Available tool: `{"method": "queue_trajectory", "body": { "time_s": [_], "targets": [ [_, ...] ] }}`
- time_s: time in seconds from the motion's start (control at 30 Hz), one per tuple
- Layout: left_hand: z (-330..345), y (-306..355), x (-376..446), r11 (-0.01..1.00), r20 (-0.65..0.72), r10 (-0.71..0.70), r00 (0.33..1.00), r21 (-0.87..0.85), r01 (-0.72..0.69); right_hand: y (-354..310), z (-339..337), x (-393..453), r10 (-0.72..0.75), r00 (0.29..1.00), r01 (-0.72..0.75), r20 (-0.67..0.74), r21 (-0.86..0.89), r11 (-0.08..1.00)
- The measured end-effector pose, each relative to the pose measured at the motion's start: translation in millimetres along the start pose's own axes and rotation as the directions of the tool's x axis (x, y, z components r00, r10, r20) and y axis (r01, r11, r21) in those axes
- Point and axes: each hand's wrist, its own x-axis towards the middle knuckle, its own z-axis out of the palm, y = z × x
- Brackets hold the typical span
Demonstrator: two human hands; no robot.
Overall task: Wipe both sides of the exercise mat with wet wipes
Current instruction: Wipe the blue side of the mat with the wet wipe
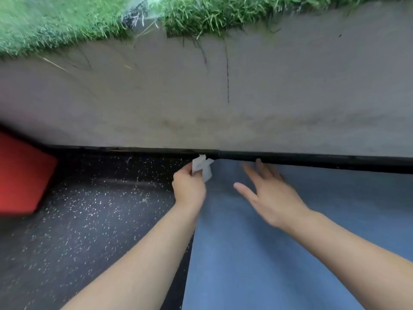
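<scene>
I see one exercise mat (pixel 279 253), one wet wipe (pixel 202 167), and my two bare hands. The mat is a smooth, matte blue sheet, lying flat on the floor (pixel 89 220). Its long left edge runs from the bottom of the view up toward the far end, and its far edge sits right against a straight black strip (pixel 312 161) that borders the floor.

My left hand (pixel 188 187) is at the mat's far left corner, its fingers curled around the wipe. The wipe is thin, white and crumpled, with a ragged bunch sticking up above my knuckles, just short of the black strip. I cannot tell whether it touches the mat.

My right hand (pixel 270 193) is spread over the mat near its far edge, palm down, fingers straight and fanned apart, gripping nothing. The fingertips reach almost to the black strip. The hand is blurred, so I cannot tell whether it presses on the mat or hovers just above it.

The floor to the left of the mat is dark, rubbery-looking and speckled with many small white flecks. One red, flat-faced object (pixel 22 173) with a rounded corner sits at the far left edge of the view. Beyond the black strip lies a broad band of grey concrete (pixel 201 97) with thin dark cracks, and past it a border of long green grass (pixel 212 14).
</scene>
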Motion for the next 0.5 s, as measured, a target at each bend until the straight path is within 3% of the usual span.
{"method": "queue_trajectory", "body": {
  "time_s": [0.07,0.23,0.27,0.37,0.4,0.5],
  "targets": [
    [8.8,-13.5,17.0,0.98,0.004,0.176,0.984,0.092,-0.176,2.5,6.5,12.7,-0.049,0.998,0.044,-0.043,-0.11,0.993],
    [10.0,-21.4,26.2,0.856,-0.073,0.439,0.895,0.336,-0.393,3.7,5.2,12.3,-0.081,0.995,0.069,-0.058,-0.194,0.978],
    [9.3,-19.8,26.0,0.785,-0.041,0.531,0.846,0.4,-0.473,3.4,5.6,13.8,-0.075,0.996,0.061,-0.056,-0.221,0.973],
    [21.1,-36.9,30.4,0.411,0.283,0.75,0.597,0.508,-0.757,1.3,13.9,19.7,-0.046,0.999,0.041,-0.007,-0.315,0.948],
    [27.3,-46.5,33.7,0.367,0.36,0.731,0.58,0.508,-0.779,1.5,19.8,20.6,-0.033,0.999,0.038,0.02,-0.326,0.944],
    [39.6,-68.8,43.5,0.437,0.39,0.624,0.677,0.545,-0.716,4.8,40.0,21.4,0.008,0.996,0.026,0.094,-0.36,0.933]
  ]
}}
